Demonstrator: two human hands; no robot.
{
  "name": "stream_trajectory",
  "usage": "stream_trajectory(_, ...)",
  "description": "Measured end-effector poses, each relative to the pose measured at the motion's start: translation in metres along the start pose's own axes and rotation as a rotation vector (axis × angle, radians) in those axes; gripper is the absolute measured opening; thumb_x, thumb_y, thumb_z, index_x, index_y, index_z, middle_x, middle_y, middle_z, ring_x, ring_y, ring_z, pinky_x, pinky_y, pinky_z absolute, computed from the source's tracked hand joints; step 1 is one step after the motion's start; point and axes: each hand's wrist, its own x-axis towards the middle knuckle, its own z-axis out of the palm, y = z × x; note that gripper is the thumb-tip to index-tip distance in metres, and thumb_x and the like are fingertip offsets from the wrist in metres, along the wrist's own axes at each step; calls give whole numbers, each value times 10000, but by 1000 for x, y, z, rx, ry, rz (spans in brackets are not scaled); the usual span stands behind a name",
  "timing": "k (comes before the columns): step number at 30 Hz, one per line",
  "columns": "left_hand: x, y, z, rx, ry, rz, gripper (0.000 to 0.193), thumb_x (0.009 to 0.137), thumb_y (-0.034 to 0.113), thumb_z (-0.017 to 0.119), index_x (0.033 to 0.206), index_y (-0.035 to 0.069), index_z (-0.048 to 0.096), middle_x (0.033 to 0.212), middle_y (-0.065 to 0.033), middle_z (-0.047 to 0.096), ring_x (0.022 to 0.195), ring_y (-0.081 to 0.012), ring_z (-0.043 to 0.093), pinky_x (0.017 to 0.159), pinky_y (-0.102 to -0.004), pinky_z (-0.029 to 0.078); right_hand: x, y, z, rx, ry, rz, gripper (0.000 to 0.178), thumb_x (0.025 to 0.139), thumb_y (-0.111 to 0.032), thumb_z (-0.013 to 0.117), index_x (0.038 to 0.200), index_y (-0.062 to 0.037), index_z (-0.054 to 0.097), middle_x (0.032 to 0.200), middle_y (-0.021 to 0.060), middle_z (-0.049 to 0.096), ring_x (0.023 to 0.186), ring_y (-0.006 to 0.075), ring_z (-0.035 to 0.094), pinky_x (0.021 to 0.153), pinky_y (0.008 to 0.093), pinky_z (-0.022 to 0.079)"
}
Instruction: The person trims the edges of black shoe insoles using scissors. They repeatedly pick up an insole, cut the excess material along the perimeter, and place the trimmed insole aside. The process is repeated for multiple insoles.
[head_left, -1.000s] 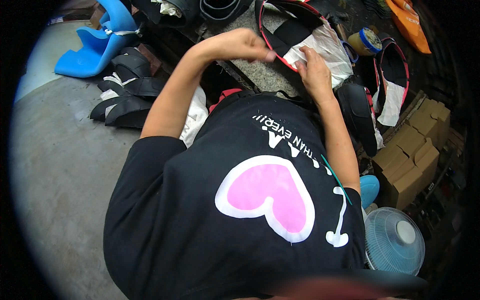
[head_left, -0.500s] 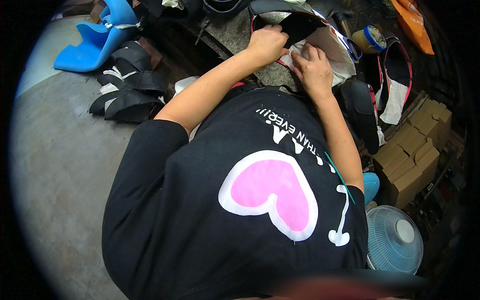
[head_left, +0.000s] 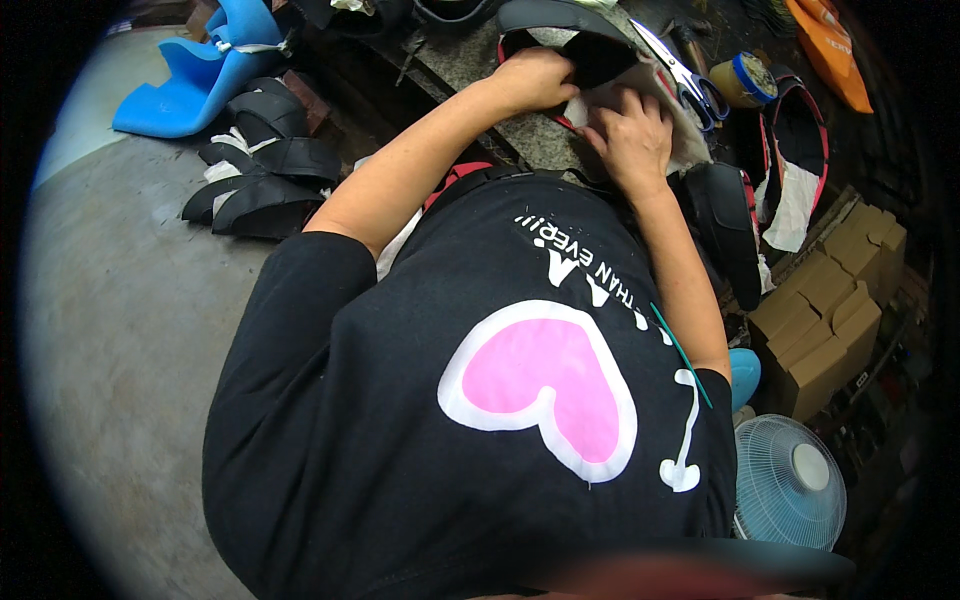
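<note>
Centrally at the top of the view, both your hands meet at a curved black piece [head_left: 597, 55] with red edging, which sits over a grey stone worktop [head_left: 560, 150]. Your left hand [head_left: 540, 80] is closed on the near edge of the piece, fingers curled under. Your right hand [head_left: 635, 145] lies just beside it, with its bent fingers over the white lining [head_left: 684, 132]; you cannot tell whether its thumb and fingers are pinching the material, since the tips are partly hidden.

Just beyond your right hand lie blue-handled scissors [head_left: 688, 80], blades pointing away from you. Farther right stands a yellowish jar [head_left: 745, 82] with a blue rim, and past it an orange bag [head_left: 832, 55]. To the right of your forearm are two more black pieces [head_left: 725, 215], one of them open, with red edging and white cloth hanging out.

Lower right, cardboard boxes [head_left: 815, 320] sit above a pale blue fan [head_left: 788, 485]. On your left, black curved parts [head_left: 270, 205] are piled on the grey floor [head_left: 130, 330], near a bent blue sheet [head_left: 195, 90] tied with a white strip. Your black T-shirt [head_left: 330, 450], printed with a pink heart, fills the middle.
</note>
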Motion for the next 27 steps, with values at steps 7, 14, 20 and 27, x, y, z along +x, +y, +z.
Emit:
stream_trajectory(7, -5, 8, 3, 142, 40, 119, 327, 761, 248, 671, 998, 25, 698, 1058, -222, 655, 1018, -369, 635, 903, -451, 507, 5, 0, 12, 236, 14, -27, 337, 770, -292, 742, 1071, -154, 678, 1089, 58, 633, 998, 274, 609, 853, 370, 510)
stream_trajectory(14, 26, -5, 6, 71, -244, -33, 294, 784, 160, 623, 1026, 12, 700, 1015, -225, 688, 891, -339, 682, 814, -419, 550, 11, 1, 20, 330, -17, -28, 267, 829, -307, 694, 1069, -192, 707, 1020, 89, 671, 932, 300, 643, 807, 401, 525)
stream_trajectory(20, 32, -12, -10, -6, -364, -24, 299, 783, 237, 619, 1000, 47, 700, 928, -222, 686, 833, -356, 668, 759, -437, 526, 22, 31, 14, 575, -243, 214, 271, 901, -276, 587, 1065, -98, 709, 910, 163, 703, 812, 306, 681, 768, 388, 527)
stream_trajectory(27, 23, 1, -24, 2, -287, 38, 369, 771, 322, 642, 1007, 39, 652, 907, -210, 675, 864, -360, 664, 766, -465, 519, 25, 45, 8, 667, -371, 229, 278, 916, -277, 614, 1062, -60, 710, 900, 137, 713, 800, 261, 688, 757, 331, 512)
